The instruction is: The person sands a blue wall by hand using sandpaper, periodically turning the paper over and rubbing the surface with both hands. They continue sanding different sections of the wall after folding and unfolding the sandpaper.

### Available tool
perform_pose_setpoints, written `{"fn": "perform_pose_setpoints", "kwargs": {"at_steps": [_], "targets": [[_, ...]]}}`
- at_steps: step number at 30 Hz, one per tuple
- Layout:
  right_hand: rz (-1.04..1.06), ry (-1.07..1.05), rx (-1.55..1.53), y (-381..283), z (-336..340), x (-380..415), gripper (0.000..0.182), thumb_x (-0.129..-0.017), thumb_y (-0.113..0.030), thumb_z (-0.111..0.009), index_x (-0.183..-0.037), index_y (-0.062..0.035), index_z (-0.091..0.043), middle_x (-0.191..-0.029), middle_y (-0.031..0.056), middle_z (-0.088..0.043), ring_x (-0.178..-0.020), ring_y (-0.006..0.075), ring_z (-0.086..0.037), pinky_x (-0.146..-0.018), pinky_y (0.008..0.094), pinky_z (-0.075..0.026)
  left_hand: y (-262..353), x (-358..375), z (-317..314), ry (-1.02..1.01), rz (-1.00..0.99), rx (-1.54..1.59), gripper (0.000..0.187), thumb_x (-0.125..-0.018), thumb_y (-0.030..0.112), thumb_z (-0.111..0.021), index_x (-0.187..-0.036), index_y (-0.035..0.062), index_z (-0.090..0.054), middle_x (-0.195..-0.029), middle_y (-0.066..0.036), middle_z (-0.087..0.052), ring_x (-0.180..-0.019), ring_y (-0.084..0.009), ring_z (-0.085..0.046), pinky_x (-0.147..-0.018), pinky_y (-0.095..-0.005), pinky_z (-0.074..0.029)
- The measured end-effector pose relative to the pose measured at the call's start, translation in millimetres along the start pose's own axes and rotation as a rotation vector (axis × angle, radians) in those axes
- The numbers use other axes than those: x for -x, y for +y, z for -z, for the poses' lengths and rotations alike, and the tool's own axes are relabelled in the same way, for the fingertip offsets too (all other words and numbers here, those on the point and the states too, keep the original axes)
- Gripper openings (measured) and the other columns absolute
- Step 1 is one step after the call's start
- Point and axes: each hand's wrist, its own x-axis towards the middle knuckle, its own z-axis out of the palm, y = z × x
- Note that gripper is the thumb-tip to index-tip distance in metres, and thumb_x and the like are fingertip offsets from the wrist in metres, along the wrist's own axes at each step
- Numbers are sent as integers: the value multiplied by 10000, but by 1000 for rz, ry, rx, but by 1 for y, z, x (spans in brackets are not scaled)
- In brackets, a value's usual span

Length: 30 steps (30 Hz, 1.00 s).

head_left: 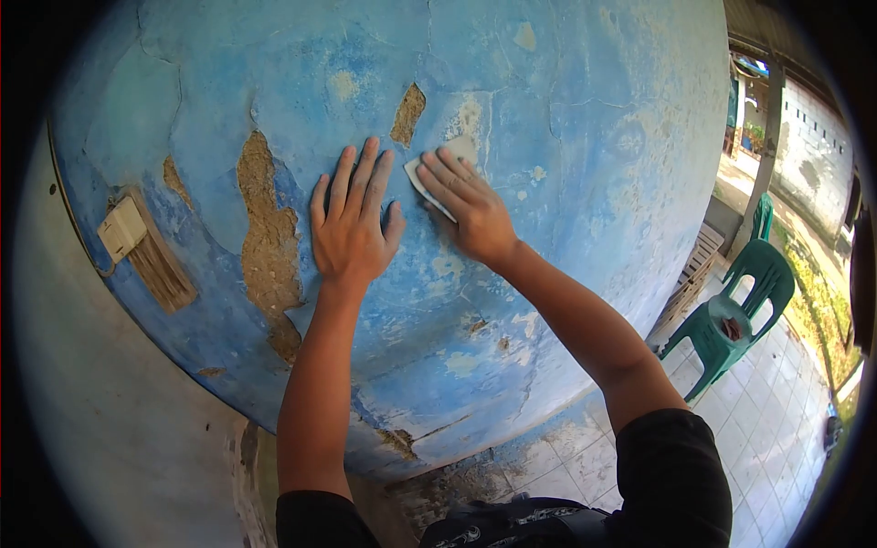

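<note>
Pale sheet (416, 174) is under my right hand (473, 212), fingers flat, pretty close together, against this patchy blue wall (585, 228). Left hand (352, 224)'s on it too, fingers slightly spread.

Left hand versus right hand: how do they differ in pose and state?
The left hand lies directly on the blue wall, while the right hand covers a pale sheet against it. The left hand's fingers point up; the right hand's slant up-left. Both are bare.
</note>
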Motion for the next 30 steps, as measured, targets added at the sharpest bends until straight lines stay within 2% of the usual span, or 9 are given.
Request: {"fn": "perform_pose_setpoints", "kwargs": {"at_steps": [2, 4, 6, 10, 13, 16, 22, 24, 30], "targets": [[149, -158, 47, 13, 6, 11, 570, -963, -135, -769, -1523, -133, -656, -1594, 58, -625, -1517, 281, -545, -1260, 475, -464, -4, -1, 2, -6, 5, -10, 671, -1014, 324, -669, -1650, 186, -508, -1744, -9, -460, -1610, -246, -397, -1295, -491, -273], [221, -145, 53, 37, 14, -14, 554, -970, -102, -747, -1517, -117, -660, -1589, 66, -630, -1520, 286, -542, -1253, 476, -471, -9, -4, 6, -51, -54, 4, 714, -1002, 310, -705, -1669, 202, -472, -1770, -10, -413, -1604, -261, -387, -1297, -507, -265], [41, 38, 185, 49, 19, -43, 551, -959, -61, -740, -1503, -92, -667, -1595, 81, -623, -1523, 292, -538, -1254, 480, -468, -14, -11, 15, -88, -74, 18, 738, -995, 306, -724, -1676, 209, -455, -1779, -9, -393, -1598, -272, -383, -1298, -511, -263], [-57, 193, 110, 28, 0, -43, 560, -939, -24, -736, -1493, -66, -670, -1606, 101, -609, -1525, 305, -535, -1256, 490, -463, -19, -37, 29, -125, -98, 41, 768, -988, 306, -758, -1681, 221, -438, -1786, -5, -370, -1580, -304, -383, -1304, -511, -256], [125, -106, -3, 11, 2, -5, 571, -918, -20, -755, -1481, -90, -687, -1603, 91, -616, -1524, 299, -538, -1248, 497, -471, -34, -59, 25, -35, -107, 74, 750, -996, 326, -749, -1674, 218, -447, -1779, -4, -379, -1599, -295, -368, -1307, -510, -268], [349, -148, 40, 47, 18, -30, 555, -919, -4, -746, -1463, -106, -704, -1584, 71, -636, -1516, 290, -548, -1246, 496, -476, -38, -69, 19, -33, -170, 20, 735, -1002, 336, -736, -1669, 219, -451, -1777, -7, -383, -1619, -275, -353, -1305, -501, -291], [91, 56, 94, 33, 6, -44, 610, -891, -14, -757, -1491, -91, -678, -1594, 95, -623, -1527, 299, -533, -1259, 494, -463, -36, -67, 14, -4, -141, -6, 694, -1008, 337, -716, -1641, 186, -476, -1764, 1, -416, -1629, -242, -360, -1302, -487, -308], [177, -147, -90, 20, 8, -20, 629, -895, -14, -750, -1512, -97, -662, -1604, 102, -611, -1537, 302, -520, -1273, 497, -448, -35, -68, 14, 2, -152, -3, 678, -1010, 331, -710, -1631, 183, -481, -1760, 1, -423, -1628, -243, -365, -1300, -487, -308], [495, -267, 64, 61, 34, -52, 561, -943, -108, -730, -1500, -123, -668, -1554, 41, -661, -1469, 226, -598, -1239, 419, -502, -36, -65, 12, 17, -147, -9, 629, -1010, 303, -708, -1589, 183, -495, -1752, -5, -441, -1619, -249, -387, -1290, -484, -309]]}}
